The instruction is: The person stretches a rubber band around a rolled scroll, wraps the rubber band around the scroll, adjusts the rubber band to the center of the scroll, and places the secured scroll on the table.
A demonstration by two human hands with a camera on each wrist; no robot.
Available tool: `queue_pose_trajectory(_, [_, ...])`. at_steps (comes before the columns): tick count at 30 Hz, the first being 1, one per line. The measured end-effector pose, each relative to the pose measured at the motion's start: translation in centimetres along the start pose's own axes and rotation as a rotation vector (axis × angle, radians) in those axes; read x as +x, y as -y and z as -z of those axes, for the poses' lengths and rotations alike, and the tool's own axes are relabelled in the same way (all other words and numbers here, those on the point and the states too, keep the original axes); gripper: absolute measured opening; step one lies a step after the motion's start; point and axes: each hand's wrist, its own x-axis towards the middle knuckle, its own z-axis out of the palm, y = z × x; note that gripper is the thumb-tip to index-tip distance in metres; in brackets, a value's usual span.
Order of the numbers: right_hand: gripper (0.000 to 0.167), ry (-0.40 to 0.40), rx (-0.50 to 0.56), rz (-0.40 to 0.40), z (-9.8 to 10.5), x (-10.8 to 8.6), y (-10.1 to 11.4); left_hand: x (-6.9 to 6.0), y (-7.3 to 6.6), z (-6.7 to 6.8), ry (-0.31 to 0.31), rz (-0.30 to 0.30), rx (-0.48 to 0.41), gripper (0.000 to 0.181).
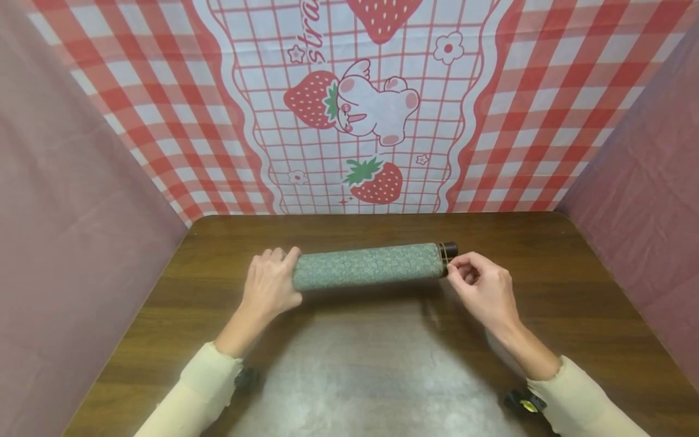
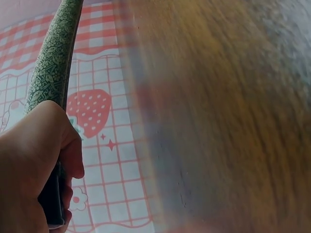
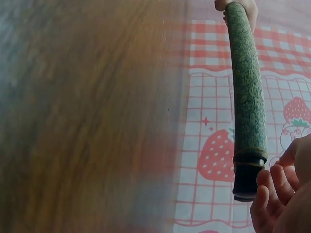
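A rolled green patterned scroll (image 1: 368, 266) is held roughly level above the wooden table, its right end slightly higher. My left hand (image 1: 269, 282) grips its left end, and in the left wrist view that hand (image 2: 41, 155) has its fingers curled round the dark end below the green roll (image 2: 53, 60). At the other end, my right hand (image 1: 486, 288) pinches a thin cord (image 1: 445, 252) looped by the dark knob (image 1: 451, 249). The right wrist view has the curled fingers of that hand (image 3: 286, 191) beside the dark end (image 3: 247, 179) of the scroll (image 3: 247, 87).
Below the scroll lies the brown wooden table (image 1: 349, 352). A red and white checked cloth (image 1: 164, 109) with strawberries hangs behind its back edge. Pinkish cloth walls (image 1: 71, 212) stand at the left and right.
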Motion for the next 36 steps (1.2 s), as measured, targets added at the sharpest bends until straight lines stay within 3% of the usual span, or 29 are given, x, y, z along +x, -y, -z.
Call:
queue_pose_trajectory(9, [0.016,0.021,-0.031,0.105,0.5,0.4,-0.6,-0.3,0.5,-0.2,-0.114,-0.076,0.019,0.064])
queue_pose_trajectory(23, [0.032,0.114,-0.11,0.241,1.3,0.8,-0.8,-0.5,0.4,0.3,-0.15,-0.111,0.025,0.065])
queue_pose_trajectory(29, [0.037,0.129,-0.171,0.372,1.8,1.3,-1.2,-0.5,0.4,0.5,-0.131,-0.115,0.015,0.064])
queue_pose_trajectory(36, [0.033,0.133,-0.211,0.585,1.9,2.1,-2.2,-0.6,0.5,0.6,-0.102,-0.115,0.003,0.064])
